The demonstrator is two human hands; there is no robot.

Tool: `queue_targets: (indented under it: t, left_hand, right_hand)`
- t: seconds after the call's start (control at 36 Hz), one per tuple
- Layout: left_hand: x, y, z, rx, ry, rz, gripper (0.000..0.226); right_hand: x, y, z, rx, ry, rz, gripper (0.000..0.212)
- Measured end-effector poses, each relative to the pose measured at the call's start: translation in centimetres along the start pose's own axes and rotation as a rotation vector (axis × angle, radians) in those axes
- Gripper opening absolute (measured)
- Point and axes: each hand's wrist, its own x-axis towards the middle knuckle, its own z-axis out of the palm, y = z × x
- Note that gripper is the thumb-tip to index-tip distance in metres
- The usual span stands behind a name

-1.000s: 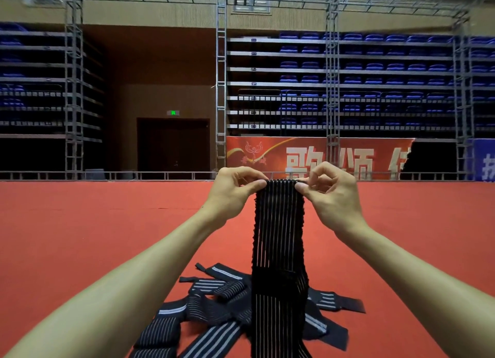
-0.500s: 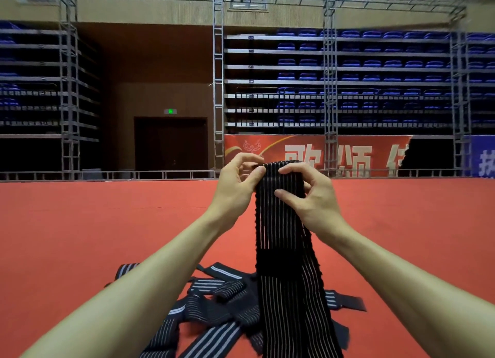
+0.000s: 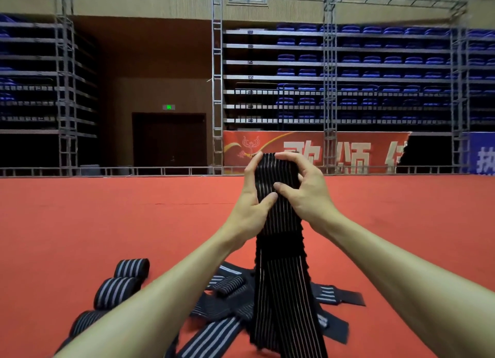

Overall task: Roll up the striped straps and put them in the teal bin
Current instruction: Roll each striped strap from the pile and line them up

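Observation:
A long black strap with thin pale stripes (image 3: 281, 277) hangs down in front of me, its top end wound into a small roll. My left hand (image 3: 250, 202) grips the roll from the left, thumb on its front. My right hand (image 3: 305, 188) curls over the roll's top and right side. A heap of loose striped straps (image 3: 225, 306) lies on the red floor beneath. Three rolled-up straps (image 3: 117, 288) lie in a row to the left of my left forearm. No teal bin is in view.
Red carpet (image 3: 80, 237) stretches away to a low metal rail (image 3: 134, 170) and scaffold towers. Behind them are a dark doorway, a red banner (image 3: 348, 154) and tiers of blue seats.
The roll at the strap's top has grown thicker as both hands turned it. The view dipped and shifted, bringing the rolled straps on the left into sight.

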Motion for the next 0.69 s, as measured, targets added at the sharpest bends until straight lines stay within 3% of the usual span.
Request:
queue_targets:
  t: [0.17,0.42,0.69]
  left_hand:
    - [-0.9,-1.7,-0.2,0.037,-0.049,-0.013,0.092]
    - [-3.0,-4.1,-0.1,0.212,-0.105,0.013,0.1]
    - [-3.7,-4.8,0.0,0.233,-0.137,-0.023,0.105]
  right_hand:
    - [0.4,-0.5,-0.1,0.153,0.08,0.023,0.051]
    - [0.7,-0.1,-0.5,0.165,0.137,0.055,0.05]
    - [0.9,0.1,-0.2,0.146,0.172,0.068,0.049]
